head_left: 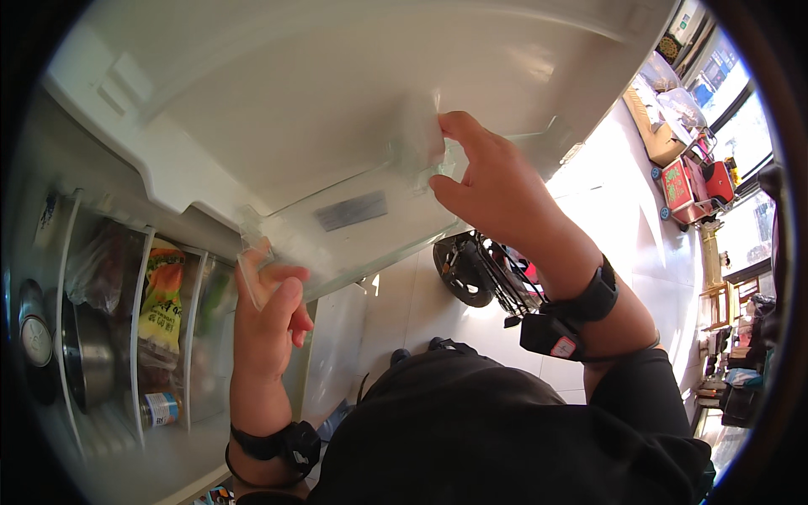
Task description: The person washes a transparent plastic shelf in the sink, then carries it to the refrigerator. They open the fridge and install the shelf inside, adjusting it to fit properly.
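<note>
A clear plastic door bin [324, 189] is held in front of the white inner side of the open fridge door [337, 93]. My left hand [273, 295] grips its left end, thumb and fingers curled around the corner. At the other end, my right hand [484, 168] has thumb and index finger on either side of the clear end wall; its other fingers are hidden. A grey rectangular patch [352, 210] shows through the bin. Whether the bin is seated in the door, I cannot tell.
To the left, fridge shelves [139, 337] hold a steel pot [91, 353], a yellow-green bag [162, 303] and a jar [160, 409]. A black wheeled thing [467, 269] stands on the tiled floor below. A red cart [686, 189] and boxes [661, 139] line the right.
</note>
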Demonstrator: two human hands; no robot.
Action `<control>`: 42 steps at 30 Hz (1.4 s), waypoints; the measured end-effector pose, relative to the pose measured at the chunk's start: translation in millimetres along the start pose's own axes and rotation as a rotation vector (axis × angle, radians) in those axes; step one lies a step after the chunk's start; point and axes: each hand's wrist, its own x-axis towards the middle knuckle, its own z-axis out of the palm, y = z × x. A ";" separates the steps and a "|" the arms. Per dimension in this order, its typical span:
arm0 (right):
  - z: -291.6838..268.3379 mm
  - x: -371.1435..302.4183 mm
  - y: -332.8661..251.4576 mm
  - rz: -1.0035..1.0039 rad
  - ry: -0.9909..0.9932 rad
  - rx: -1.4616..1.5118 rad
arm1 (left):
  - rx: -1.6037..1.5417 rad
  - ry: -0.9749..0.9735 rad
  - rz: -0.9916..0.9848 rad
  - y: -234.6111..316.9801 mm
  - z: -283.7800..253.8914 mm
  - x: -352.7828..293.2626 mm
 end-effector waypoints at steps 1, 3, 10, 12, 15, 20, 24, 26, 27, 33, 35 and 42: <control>0.1 0.0 -0.7 0.005 -0.002 -0.019 | 0.000 0.000 -0.010 0.3 -0.4 0.0; -1.4 0.2 -1.5 0.024 -0.032 -0.020 | -0.001 -0.007 -0.012 0.8 -1.8 0.0; -19.4 -18.4 -1.2 -0.053 -0.101 -0.029 | 0.006 -0.031 0.024 -0.1 -8.0 0.6; -19.7 -30.3 -1.9 -0.113 -0.095 -0.096 | -0.001 -0.022 0.033 -0.3 -8.1 0.2; -12.6 -41.1 -0.8 -0.263 -0.038 -0.326 | -0.007 -0.006 0.028 0.9 -8.9 -1.7; -5.2 -39.4 5.9 -0.309 0.045 -0.293 | -0.026 -0.014 0.021 3.3 -10.0 -1.3; -0.6 -37.9 6.7 -0.392 0.112 -0.282 | -0.017 -0.026 0.016 6.6 -12.0 -1.7; 1.8 -40.0 5.2 -0.399 0.087 -0.232 | -0.020 -0.024 0.015 9.7 -13.3 -1.5; 3.2 -40.5 4.4 -0.402 0.074 -0.205 | -0.015 -0.023 0.017 11.9 -14.4 -1.4; 7.2 -37.4 2.7 -0.472 0.077 -0.197 | 0.002 -0.009 0.018 19.8 -13.6 -1.1; 8.2 -34.5 3.0 -0.502 0.076 -0.166 | 0.007 0.029 -0.005 20.9 -11.9 -1.7; 9.7 -27.7 4.7 -0.538 0.023 -0.164 | 0.027 0.012 -0.045 19.2 -7.7 -2.0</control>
